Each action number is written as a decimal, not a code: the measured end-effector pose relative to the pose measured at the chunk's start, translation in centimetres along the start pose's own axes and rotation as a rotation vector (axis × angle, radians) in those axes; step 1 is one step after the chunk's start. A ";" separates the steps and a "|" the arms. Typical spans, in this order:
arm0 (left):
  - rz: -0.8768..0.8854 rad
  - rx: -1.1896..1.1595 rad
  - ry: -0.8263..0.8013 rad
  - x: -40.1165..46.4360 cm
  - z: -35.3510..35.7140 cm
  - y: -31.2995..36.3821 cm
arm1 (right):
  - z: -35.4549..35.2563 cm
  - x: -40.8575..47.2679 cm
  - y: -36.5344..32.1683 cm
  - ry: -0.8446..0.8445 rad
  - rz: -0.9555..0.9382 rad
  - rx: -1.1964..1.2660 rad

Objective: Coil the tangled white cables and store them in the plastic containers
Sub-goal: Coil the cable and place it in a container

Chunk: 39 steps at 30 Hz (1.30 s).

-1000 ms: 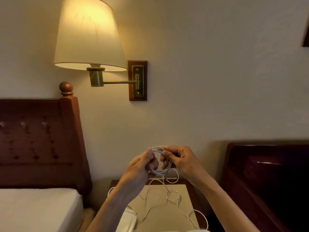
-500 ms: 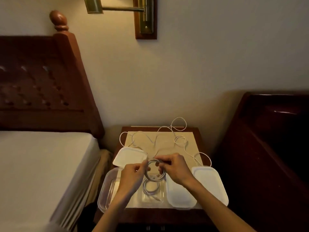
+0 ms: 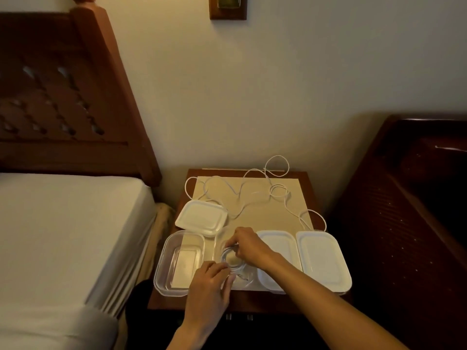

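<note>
Wooden headboard (image 3: 63, 92), white mattress (image 3: 63, 236), wall plaque (image 3: 228, 7), dark nightstand (image 3: 309, 183)

— Was there any writing to read on the lids (image 3: 321, 258) or the boxes (image 3: 180, 261)?
— None; no label, brand or number showed on them.
— And the brass plate (image 3: 228, 2) on the wall?
— It looked plain too.

Warm dim light on a cream wall (image 3: 278, 79) — a wooden headboard (image 3: 63, 97) and white-sheeted bed (image 3: 63, 223) left, dark furniture (image 3: 409, 198) right.
</note>
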<state>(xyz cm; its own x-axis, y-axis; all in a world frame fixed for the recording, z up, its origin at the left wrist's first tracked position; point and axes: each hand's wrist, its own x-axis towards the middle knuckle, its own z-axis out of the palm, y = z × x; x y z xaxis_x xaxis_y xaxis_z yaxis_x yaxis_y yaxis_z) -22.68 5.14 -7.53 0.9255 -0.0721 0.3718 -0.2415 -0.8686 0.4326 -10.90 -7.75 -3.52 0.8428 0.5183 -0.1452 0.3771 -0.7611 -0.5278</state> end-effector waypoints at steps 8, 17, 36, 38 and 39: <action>0.039 0.109 -0.079 -0.5 1.6 -0.3 | 3.6 -0.9 1.0 0.146 -0.022 -0.225; -0.027 0.186 -0.221 0.0 1.4 0.1 | 3.2 -0.7 1.3 0.106 -0.026 -0.233; -0.032 -0.091 0.031 -0.1 -0.9 -1.6 | -0.8 8.7 -2.0 0.079 0.011 0.022; -0.098 -0.066 0.043 -0.3 -1.4 -2.7 | 0.0 9.9 -2.3 -0.006 0.032 -0.043; -0.113 -0.053 0.036 -0.5 -1.4 -3.3 | 0.4 10.3 -2.4 -0.036 0.042 -0.078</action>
<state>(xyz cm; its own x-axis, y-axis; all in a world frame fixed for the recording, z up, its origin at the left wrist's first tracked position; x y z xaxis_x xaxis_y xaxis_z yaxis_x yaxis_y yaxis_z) -22.76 8.76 -7.96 0.9367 0.0435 0.3474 -0.1521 -0.8432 0.5156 -3.30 -0.43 -4.02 0.8448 0.4977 -0.1966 0.3713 -0.8097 -0.4543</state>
